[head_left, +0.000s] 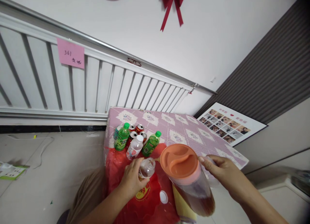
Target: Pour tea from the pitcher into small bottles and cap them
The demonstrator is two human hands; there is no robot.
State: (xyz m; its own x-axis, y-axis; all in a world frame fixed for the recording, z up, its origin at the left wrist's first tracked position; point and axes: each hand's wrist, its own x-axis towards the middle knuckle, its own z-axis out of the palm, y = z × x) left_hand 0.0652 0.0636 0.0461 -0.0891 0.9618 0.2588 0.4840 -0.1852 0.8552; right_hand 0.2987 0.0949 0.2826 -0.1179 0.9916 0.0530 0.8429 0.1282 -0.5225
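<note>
Tilting jug [186, 175]: right grip [221, 170] wrapped round handle, spout leaning to bottle [147, 167].
Bottle: left grip [132, 179] clasps it over the bench [184, 127], mouth turned to spout.
Cap [164, 197]: off, on red bag [115, 169].

We spot "361" handwritten on the pink note [70, 53] stuck to the white slatted panel [36, 85], but the characters beneath it escape us. By the tabletop's left edge, the bottle labels [121, 140] are too small to read, as is the red bag's yellow emblem [143, 194].
</note>
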